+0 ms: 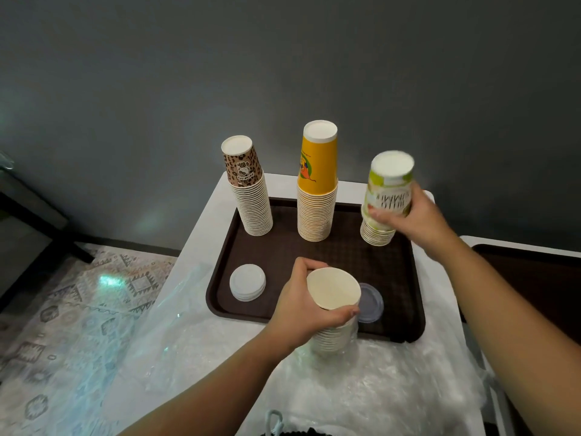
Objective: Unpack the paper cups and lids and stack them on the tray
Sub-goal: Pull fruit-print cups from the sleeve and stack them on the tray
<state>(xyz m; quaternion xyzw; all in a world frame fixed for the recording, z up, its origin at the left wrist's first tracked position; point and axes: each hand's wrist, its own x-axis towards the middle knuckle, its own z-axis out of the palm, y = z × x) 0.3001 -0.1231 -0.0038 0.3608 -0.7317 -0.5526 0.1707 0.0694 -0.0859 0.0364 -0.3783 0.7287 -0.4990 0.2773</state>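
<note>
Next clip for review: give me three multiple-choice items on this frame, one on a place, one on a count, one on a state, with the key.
1. Where does the white lid stack lie?
A. near-left part of the tray
B. on the rug
C. atop the yellow cup stack

2. How many cup stacks stand unheld on the tray?
A. one
B. two
C. four

3. What is the right hand doing?
A. hanging idle
B. gripping the green-and-white cup stack
C. pressing a lid

Key: 1 A, lids sit on the tray's near-left; 2 B, leopard-print stack and yellow stack stand free; 3 B, fingers wrap that stack.
</note>
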